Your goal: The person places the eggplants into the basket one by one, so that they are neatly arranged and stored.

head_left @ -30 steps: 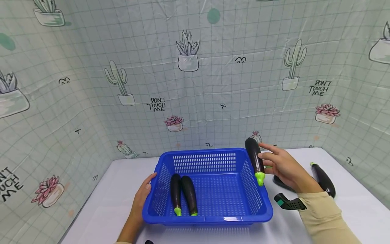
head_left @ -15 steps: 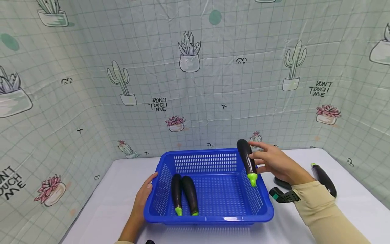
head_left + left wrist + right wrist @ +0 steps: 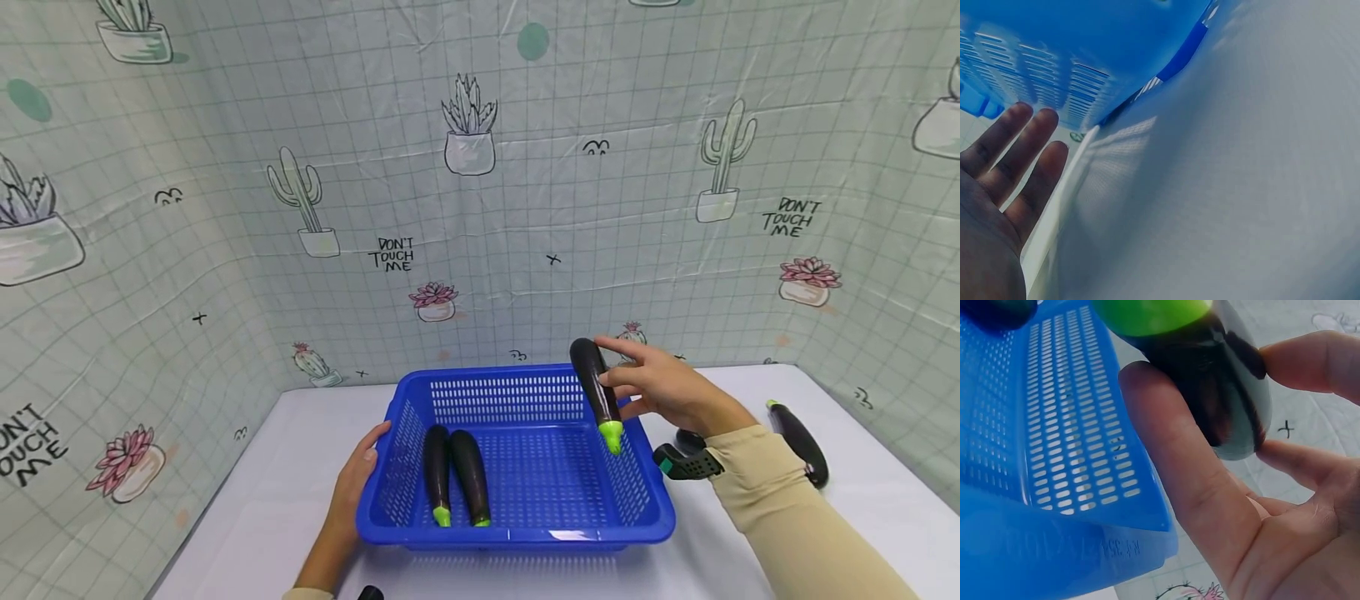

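Noted on white table point(image 3: 247, 517): blue basket point(image 3: 450, 537), touched at left side by left hand point(image 3: 352, 482), loosely outstretched. Over basket's right side, in pinching right hand point(image 3: 663, 387): dark eggplant point(image 3: 594, 383), tilted, with green end lower. Inside, toward left, close together: two more eggplants point(image 3: 437, 467).

In the head view, the right hand point(image 3: 663, 385) has travelled toward the person's left, carrying the eggplant it holds point(image 3: 594, 385). A second ago that eggplant overlapped the right rim of the blue basket point(image 3: 570, 536); now its green stem end appears inside that rim, and its body slants slightly more. The black wristband point(image 3: 686, 463) has followed, now meeting the basket's right edge in view, and a dark object point(image 3: 689, 442) behind it shows less than before.
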`<state>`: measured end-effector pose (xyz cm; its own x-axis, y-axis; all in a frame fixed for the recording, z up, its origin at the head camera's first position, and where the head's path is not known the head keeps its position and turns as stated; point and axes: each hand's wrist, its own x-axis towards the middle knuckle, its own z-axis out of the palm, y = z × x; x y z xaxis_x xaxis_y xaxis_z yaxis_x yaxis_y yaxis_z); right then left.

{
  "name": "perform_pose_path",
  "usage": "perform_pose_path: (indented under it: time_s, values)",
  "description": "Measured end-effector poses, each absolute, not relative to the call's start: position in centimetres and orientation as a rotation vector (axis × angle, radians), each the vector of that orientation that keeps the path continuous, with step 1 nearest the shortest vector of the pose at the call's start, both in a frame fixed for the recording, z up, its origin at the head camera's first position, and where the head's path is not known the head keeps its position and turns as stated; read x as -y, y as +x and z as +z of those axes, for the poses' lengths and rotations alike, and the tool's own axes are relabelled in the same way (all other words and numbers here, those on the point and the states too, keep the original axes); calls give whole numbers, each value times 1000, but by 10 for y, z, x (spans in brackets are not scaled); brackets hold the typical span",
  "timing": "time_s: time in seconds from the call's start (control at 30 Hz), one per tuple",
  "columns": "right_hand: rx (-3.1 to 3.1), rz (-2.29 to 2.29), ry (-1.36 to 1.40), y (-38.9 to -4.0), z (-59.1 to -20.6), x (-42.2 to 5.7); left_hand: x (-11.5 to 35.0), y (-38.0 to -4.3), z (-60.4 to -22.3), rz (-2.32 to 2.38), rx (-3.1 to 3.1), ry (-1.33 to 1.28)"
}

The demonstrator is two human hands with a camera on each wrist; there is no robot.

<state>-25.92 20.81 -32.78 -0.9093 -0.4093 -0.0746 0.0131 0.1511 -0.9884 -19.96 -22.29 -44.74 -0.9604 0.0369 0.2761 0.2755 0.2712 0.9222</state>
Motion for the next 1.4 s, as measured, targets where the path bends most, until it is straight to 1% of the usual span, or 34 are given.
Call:
perform_pose_path:
  time_s: [0.3, 0.7, 0.97, 1.4]
  values:
    - [-2107, -1823, -357, -268, -330, -205, 223, -201, -448, -1743, 2332, -316]
    - [-2142, -1734, -402, -273, -327, -183, 224, -201, -449, -1759, 2323, -305]
    - [-2128, -1737, -385, -276, -326, -172, 224, -202, -449, -1756, 2338, -309]
    - [-2141, -1747, -365, -282, -333, -160, 224, -202, -449, -1745, 2344, -312]
